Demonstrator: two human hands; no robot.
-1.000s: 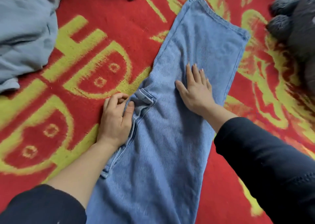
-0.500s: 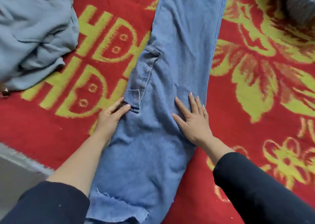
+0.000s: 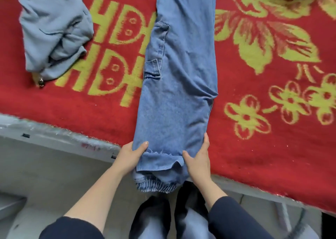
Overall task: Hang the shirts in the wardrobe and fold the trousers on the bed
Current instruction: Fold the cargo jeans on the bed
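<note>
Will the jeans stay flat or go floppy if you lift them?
Probably floppy: the jeans sag over the bed edge. Likely heavyish; the denim looks thick and doubled. Unlikely to slide on the fuzzy blanket.

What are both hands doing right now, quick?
Left hand: holding the near end of the jeans, thumb on top.
Right hand: holding the same end, at its right edge.

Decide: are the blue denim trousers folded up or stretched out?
Stretched out long: blue denim trousers lie lengthwise across the red patterned blanket; left hand and right hand grip their end.
</note>
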